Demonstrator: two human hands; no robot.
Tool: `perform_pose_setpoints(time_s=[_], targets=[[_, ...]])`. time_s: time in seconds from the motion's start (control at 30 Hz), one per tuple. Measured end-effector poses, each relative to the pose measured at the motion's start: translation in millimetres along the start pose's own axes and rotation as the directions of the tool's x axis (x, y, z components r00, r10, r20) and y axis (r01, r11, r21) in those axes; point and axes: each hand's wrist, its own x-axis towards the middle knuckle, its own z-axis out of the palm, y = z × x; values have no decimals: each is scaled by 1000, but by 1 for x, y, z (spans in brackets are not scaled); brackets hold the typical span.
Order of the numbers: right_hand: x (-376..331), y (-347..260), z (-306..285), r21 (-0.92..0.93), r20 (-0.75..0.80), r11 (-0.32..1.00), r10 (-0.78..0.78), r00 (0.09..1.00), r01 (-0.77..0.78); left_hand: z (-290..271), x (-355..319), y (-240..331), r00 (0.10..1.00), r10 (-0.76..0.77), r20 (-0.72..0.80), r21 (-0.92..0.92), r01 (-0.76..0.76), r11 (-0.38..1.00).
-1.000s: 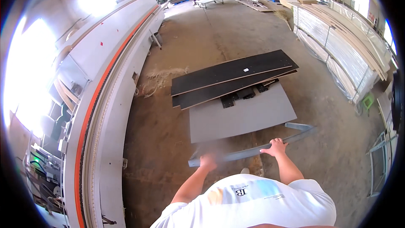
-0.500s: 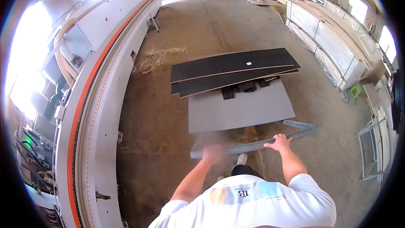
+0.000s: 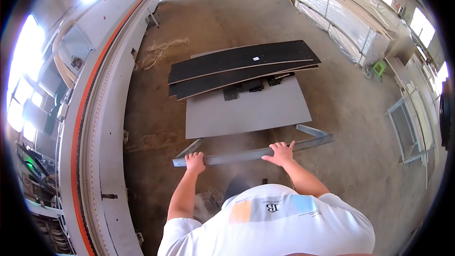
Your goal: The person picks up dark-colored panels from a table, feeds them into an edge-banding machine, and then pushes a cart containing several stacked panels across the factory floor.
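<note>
A flat grey cart [image 3: 246, 114] stands on the floor in front of me, with its metal handle bar [image 3: 237, 155] across the near end. My left hand [image 3: 195, 162] is closed around the bar near its left end. Further right, my right hand [image 3: 280, 153] lies on top of the bar with its fingers spread over it. Long dark panels [image 3: 239, 64] lie stacked across the far end of the cart, overhanging both sides.
A long white machine with an orange stripe [image 3: 95, 114] runs along my left. Stacks of pale boards [image 3: 341, 19] line the right side. A green stool [image 3: 378, 68] and metal frames [image 3: 407, 128] stand at the right. Loose strips [image 3: 161, 50] litter the concrete floor ahead.
The view has shifted forward along the machine and the cart sits a little further from me. My left hand was blurred in motion and now grips the bar steadily.
</note>
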Motion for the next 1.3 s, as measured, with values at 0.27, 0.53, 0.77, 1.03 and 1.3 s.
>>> perform_pose_setpoints(time_s=[0.27,0.53,0.77,1.03,1.3], targets=[[-99,-6,58,94,60,978,-191,980,185,26,-114,14,970,-223,100,173,204,964],[-229,43,98,88,-71,995,-32,997,38,63,-236,21,987,-156,43,89,152,984],[-330,24,124,16,-39,1000,-14,999,14,76,-357,18,989,-49,-138,119,65,991],[-441,-20,162,-12,130,994,109,985,-109,126,-457,-9,996,-68,-57,-15,67,998],[-550,-71,190,90,241,992,67,968,-91,147,-572,-38,986,-144,-87,-1,144,990]])
